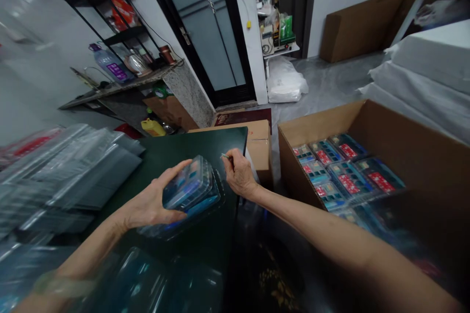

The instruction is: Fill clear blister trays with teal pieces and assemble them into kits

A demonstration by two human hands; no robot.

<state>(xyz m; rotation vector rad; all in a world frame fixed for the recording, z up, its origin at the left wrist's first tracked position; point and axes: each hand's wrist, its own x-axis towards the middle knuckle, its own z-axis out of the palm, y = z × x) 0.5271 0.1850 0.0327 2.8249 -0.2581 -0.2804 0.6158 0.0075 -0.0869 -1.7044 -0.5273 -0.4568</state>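
Observation:
My left hand (158, 201) is wrapped around a clear plastic clamshell pack (193, 183) with blue pieces inside, thumb on the near side and fingers over the far side. The pack is tilted above the dark green table (231, 144); whether it touches the table or a pack below, I cannot tell. My right hand (239, 173) is closed in a pinch just right of the pack, near the table's edge. A small pale greenish tip sticks out between thumb and fingers, too small to name. More clear plastic shells (135, 283) lie at the near side, blurred.
Stacks of clear plastic packaging (84, 171) stand at the left of the table. To the right, an open cardboard box (316, 124) holds several filled packs (347, 178) with red labels. A closed carton (261, 142) sits beyond the table's corner. A glass door (205, 24) is behind.

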